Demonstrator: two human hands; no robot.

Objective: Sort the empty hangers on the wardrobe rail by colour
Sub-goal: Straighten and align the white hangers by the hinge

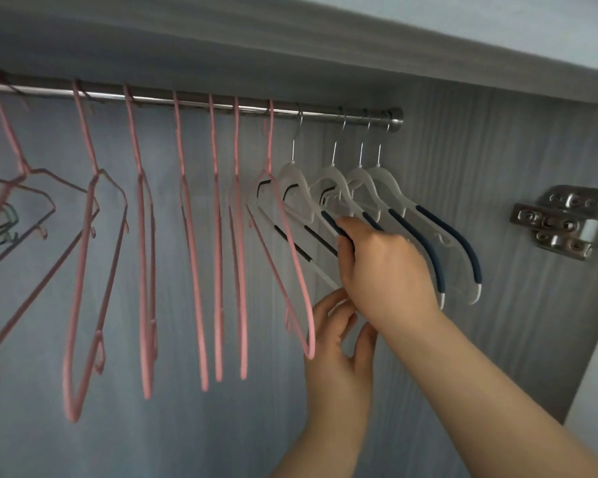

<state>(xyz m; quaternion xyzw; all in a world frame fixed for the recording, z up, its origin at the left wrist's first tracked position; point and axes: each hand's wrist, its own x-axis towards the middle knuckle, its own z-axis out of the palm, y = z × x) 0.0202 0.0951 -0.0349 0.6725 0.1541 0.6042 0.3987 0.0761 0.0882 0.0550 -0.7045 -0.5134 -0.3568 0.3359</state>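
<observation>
A steel wardrobe rail [194, 101] runs across the top. Several pink hangers [190, 236] hang along its left and middle part. Several white hangers with dark blue grips [432, 232] hang bunched at the rail's right end. My right hand [380, 270] is closed around the shoulder of one of the left white hangers [297, 177]. My left hand [339, 336] is just below it, its fingertips pinching the lower white tip of a white hanger. The rightmost pink hanger [290, 270] hangs right beside both hands.
At the far left edge a grey-green hanger [4, 215] shows partly behind the pink ones. A metal door hinge [563, 219] is fixed on the right side wall. The wardrobe's top board sits close above the rail.
</observation>
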